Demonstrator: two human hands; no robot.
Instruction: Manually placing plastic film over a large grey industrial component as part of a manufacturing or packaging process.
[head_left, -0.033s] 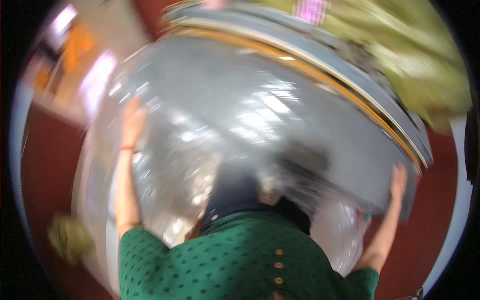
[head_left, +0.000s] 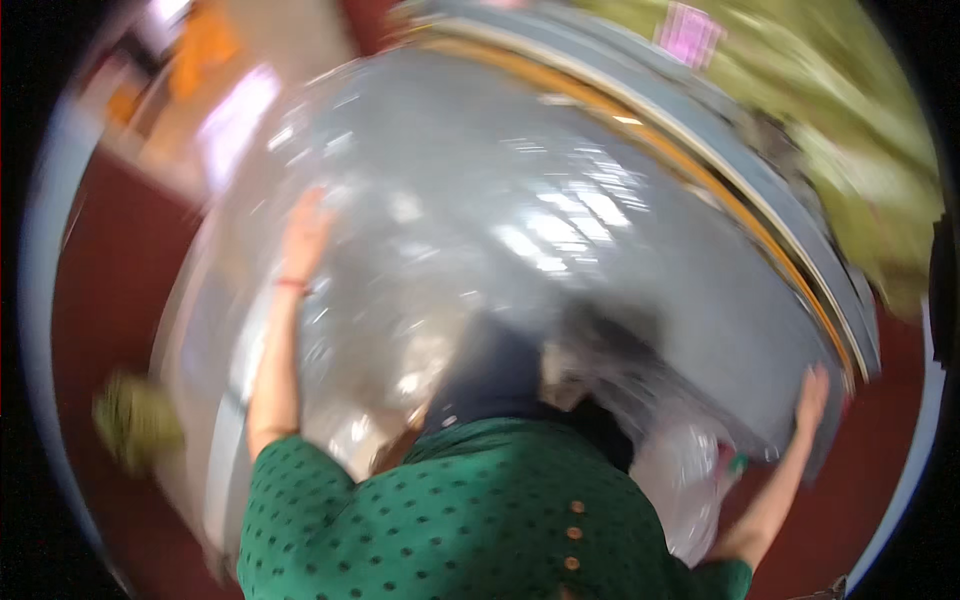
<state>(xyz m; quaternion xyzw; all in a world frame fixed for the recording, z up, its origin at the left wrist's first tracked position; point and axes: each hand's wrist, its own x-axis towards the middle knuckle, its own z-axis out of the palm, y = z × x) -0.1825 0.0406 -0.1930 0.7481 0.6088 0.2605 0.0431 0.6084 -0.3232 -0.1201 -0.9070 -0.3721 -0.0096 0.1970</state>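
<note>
A broad grey sheet-like slab (head_left: 450, 130) with a smooth surface lies in front of me, and glossy clear plastic film (head_left: 380, 260) covers its left and near part. My left hand (head_left: 307, 238), with a red band at the wrist, rests on the film at the left, fingers stretched out. Far to the right, my right hand (head_left: 813, 400) lies at the slab's right end with its fingers extended. Motion blur softens both hands, and I cannot tell how firmly either one presses.
An orange-yellow strip (head_left: 690, 180) runs along the slab's far side, beside more grey layers. Olive-green wrapping (head_left: 850, 110) with a pink label (head_left: 690, 35) is at the far right. Bunched clear plastic (head_left: 680, 470) hangs near my right side. The floor (head_left: 120, 270) is dark red.
The whole view has shifted and turned slightly, so the slab and both hands appear farther right. Against the slab, my hands keep about the same places.
</note>
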